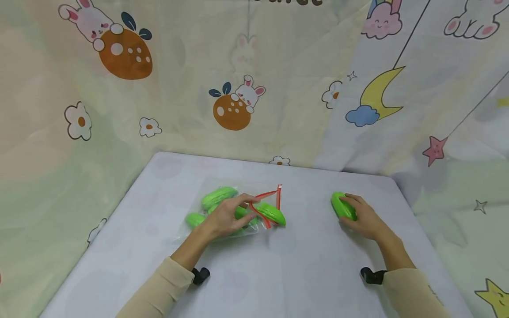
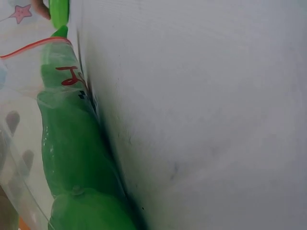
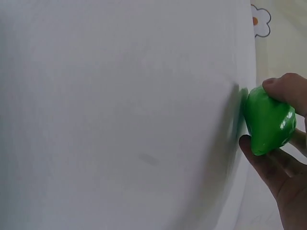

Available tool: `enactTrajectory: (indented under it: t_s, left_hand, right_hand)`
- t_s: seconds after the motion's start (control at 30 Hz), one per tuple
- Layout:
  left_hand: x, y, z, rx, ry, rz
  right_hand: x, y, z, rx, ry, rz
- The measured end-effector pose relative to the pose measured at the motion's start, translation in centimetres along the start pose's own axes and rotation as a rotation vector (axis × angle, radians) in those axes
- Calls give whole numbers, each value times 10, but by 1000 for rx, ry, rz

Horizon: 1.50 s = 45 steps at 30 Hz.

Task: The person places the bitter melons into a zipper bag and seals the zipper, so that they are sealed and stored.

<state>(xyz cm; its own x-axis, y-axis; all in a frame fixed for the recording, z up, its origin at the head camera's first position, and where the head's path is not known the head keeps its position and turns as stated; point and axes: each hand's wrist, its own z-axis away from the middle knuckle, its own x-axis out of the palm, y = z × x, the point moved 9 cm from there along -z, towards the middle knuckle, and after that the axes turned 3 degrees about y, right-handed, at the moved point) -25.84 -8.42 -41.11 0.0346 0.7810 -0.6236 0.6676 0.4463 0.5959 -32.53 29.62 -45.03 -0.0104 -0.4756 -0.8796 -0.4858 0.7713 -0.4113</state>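
A clear zip bag [image 1: 251, 233] with a red zip edge lies left of centre on the table, with several green ribbed toy bitter melons [image 1: 218, 197] inside. One melon [image 1: 274, 213] pokes out through its mouth. My left hand [image 1: 228, 217] holds the bag near this mouth, fingers by the red edge and thumb below them. To the right, my right hand [image 1: 363, 217] grips another green melon [image 1: 343, 206], close over the table. In the right wrist view, thumb and fingers wrap this melon [image 3: 268, 122] from opposite sides.
The white-covered table [image 1: 306, 265] ends at a back edge against a printed cloth backdrop [image 1: 179, 88]. Black wrist mounts [image 1: 373, 276] show at both sleeves. Red lettering [image 2: 72, 76] marks the bag in the left wrist view.
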Motion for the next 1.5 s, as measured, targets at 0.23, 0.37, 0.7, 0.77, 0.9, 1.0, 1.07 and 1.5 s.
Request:
enactTrajectory:
  t_s: [0.23, 0.37, 0.7, 0.77, 0.9, 1.0, 1.07, 1.5]
  left_hand:
    - [0, 1, 0, -1, -5, 8]
    - [-1, 3, -1, 9, 2, 19]
    - [0, 0, 1, 8, -6, 26]
    - [0, 0, 2, 14, -5, 25]
    - [0, 1, 2, 22, 1, 32]
    - [0, 1, 2, 22, 5, 34]
    - [-1, 2, 2, 25, 5, 32]
    - [0, 2, 3, 7, -1, 26]
  right_hand:
    - [5, -17, -3, 0, -4, -55]
    - [8, -25, -4, 3, 5, -103]
    - [20, -48, -9, -53, 51, -196]
    - [22, -52, -9, -55, 52, -212]
    - [26, -60, -10, -54, 49, -240]
    - [28, -65, -10, -51, 46, -253]
    - [29, -68, -10, -46, 42, -259]
    - [32, -81, -10, -48, 47, -435]
